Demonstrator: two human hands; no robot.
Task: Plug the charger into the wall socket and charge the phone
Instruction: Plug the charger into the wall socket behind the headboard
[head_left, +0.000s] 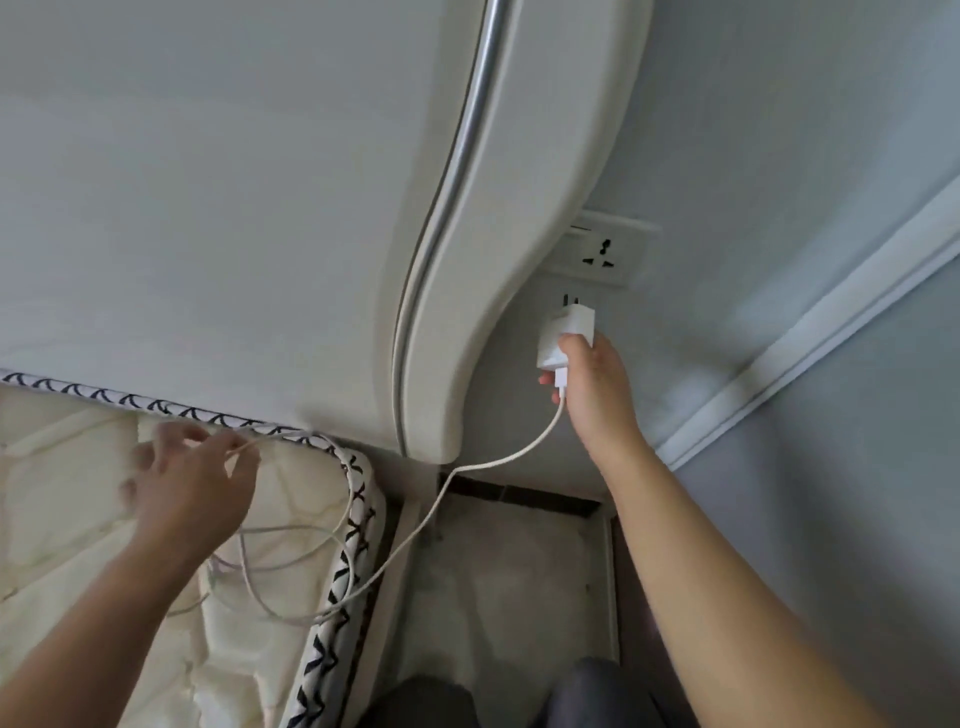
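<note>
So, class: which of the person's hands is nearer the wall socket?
Right. The right hand holds the charger just below the wall socket; the left hand is far off over the mattress, pinching the cable.

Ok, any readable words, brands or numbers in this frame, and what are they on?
None can be read.
Charger: plain white faces, no print showing.
Wall socket: only pin holes, no lettering.
Mattress edge: a dark woven pattern, not text.
</note>
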